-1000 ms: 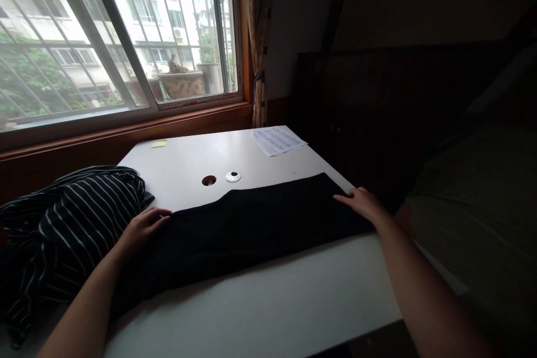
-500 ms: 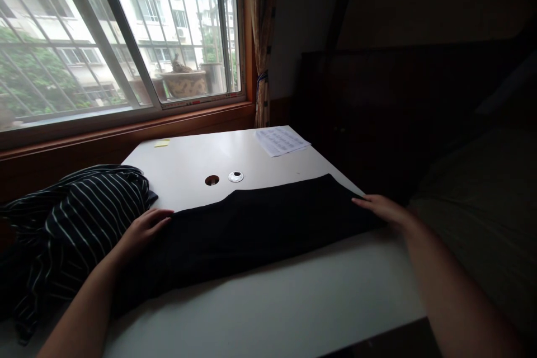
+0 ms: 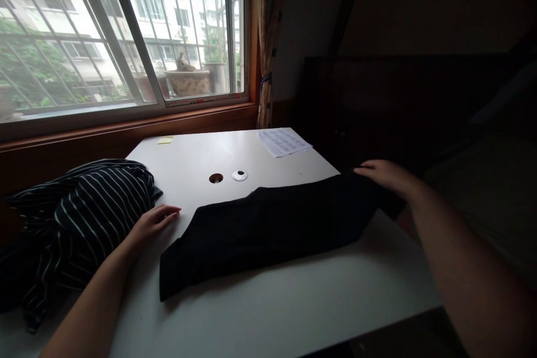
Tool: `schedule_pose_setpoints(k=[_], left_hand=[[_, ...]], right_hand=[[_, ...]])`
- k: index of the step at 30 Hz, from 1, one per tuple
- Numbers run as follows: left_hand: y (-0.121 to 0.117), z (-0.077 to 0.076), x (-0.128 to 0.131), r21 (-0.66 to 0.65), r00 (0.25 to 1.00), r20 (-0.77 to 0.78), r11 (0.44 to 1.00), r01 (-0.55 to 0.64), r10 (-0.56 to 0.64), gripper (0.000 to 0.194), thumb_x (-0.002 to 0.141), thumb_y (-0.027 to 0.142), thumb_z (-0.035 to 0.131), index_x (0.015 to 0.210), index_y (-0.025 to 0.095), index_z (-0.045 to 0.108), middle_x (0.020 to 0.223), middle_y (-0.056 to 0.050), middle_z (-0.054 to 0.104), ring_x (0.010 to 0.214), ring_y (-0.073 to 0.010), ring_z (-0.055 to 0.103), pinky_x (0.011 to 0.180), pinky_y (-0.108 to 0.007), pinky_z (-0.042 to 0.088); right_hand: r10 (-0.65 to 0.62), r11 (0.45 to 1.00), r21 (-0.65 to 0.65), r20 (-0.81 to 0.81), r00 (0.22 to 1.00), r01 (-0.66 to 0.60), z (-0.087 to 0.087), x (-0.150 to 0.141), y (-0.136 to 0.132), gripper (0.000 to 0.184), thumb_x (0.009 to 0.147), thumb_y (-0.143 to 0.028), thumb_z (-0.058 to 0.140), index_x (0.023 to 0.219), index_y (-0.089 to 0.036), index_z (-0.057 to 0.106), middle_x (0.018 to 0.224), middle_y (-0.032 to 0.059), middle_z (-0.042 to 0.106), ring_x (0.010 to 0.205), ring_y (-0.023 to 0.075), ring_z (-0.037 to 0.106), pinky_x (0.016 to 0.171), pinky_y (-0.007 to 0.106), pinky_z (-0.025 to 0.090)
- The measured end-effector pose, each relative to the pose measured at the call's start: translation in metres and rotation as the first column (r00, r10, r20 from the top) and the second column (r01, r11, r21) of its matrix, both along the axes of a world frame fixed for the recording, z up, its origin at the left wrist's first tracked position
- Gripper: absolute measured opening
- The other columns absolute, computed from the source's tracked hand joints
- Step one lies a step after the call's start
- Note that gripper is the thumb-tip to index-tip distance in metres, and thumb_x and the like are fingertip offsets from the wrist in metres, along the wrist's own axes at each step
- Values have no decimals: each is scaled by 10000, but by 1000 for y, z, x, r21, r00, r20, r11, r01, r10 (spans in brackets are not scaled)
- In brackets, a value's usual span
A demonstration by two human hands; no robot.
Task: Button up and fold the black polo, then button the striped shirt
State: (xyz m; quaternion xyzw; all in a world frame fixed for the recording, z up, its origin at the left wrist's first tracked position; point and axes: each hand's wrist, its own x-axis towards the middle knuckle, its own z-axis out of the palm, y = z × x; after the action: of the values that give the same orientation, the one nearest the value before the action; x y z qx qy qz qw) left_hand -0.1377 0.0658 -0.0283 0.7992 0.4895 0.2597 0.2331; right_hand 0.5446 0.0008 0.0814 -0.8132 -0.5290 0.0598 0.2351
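Observation:
A long black garment, by its shape a pair of trousers folded lengthwise, lies slantwise across the white table. My right hand pinches the trousers' upper right corner and holds that end a little off the surface; part of the cloth hangs past the table's right edge. To the left of the trousers, my left hand rests with fingers stretched out, apart from the cloth. Beside that hand is a heap of black-and-white striped cloth.
Printed sheets lie near the far right corner. A yellow sticky note is at the far left. The tabletop has a round hole with a round white cover next to it. Behind stands a barred window with a curtain.
My right hand has risen and drawn the trousers to the right. Their left end has slid away from my left hand, which has let go and stays near the striped cloth.

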Motion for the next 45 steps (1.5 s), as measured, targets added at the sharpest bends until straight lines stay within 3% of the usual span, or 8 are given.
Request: schedule_pose_setpoints(k=[7,11,13,19,23,28,35,45], left_hand=[[3,-8,-6,24,999,-19,999,48,-48,416,892,570,534,1069,246,726,1117,-76,700,1029,-258,653,929,-375,517],[3,-10,-9,38,998,-35,997,62,-60,416,904,565,523,1090,248,720,1132,-75,690,1051,-256,642,949,-366,506],[3,-10,-9,48,997,-40,997,62,-60,418,907,567,518,1087,250,721,1130,-73,688,1046,-254,644,940,-359,508],[2,-8,-5,35,998,-42,998,56,-55,422,908,567,516,1082,241,720,1120,-77,681,1020,-249,649,912,-357,516],[0,-6,-1,47,999,-30,998,39,-38,419,902,569,523,1070,240,720,1108,-79,676,960,-235,661,868,-348,530],[-2,-5,1,61,999,-22,998,29,-28,430,901,577,514,1068,242,723,1090,-79,686,941,-236,664,853,-347,535],[-3,-2,3,71,999,-42,997,28,-25,423,918,555,494,1069,227,714,1071,-79,687,917,-227,662,827,-337,530],[-10,7,16,129,998,-60,991,25,-17,404,902,540,513,1038,220,719,971,-70,700,827,-212,669,727,-308,553]], right_hand=[[480,876,39,48,876,-481,62,-241,4,349,842,-466,615,1022,-191,736,976,67,724,925,278,656,803,355,467],[864,476,24,-202,462,-879,60,-334,-34,373,912,-530,533,1135,-282,702,965,18,732,848,195,658,710,291,454],[898,381,36,-253,360,-924,53,-346,-46,401,942,-550,480,1164,-289,687,974,15,734,839,181,656,692,282,447],[676,736,-71,23,737,-673,0,-287,-30,370,945,-483,504,1170,-232,658,1106,82,688,948,241,645,790,335,453],[509,858,-182,160,846,-481,-52,-241,-27,486,909,-467,561,1342,-250,527,1230,133,602,1080,292,612,877,367,459],[457,871,-254,101,884,-421,-83,-218,-41,627,905,-502,549,1442,-223,386,1290,169,577,1095,322,620,874,388,465],[447,855,-256,-77,891,-451,-80,-203,-46,549,925,-299,550,1428,-217,346,900,74,705,862,249,680,718,283,440],[216,975,-51,431,876,-215,-82,-136,-29,367,904,-222,582,1265,-174,545,1108,149,651,1035,310,588,845,387,457]])
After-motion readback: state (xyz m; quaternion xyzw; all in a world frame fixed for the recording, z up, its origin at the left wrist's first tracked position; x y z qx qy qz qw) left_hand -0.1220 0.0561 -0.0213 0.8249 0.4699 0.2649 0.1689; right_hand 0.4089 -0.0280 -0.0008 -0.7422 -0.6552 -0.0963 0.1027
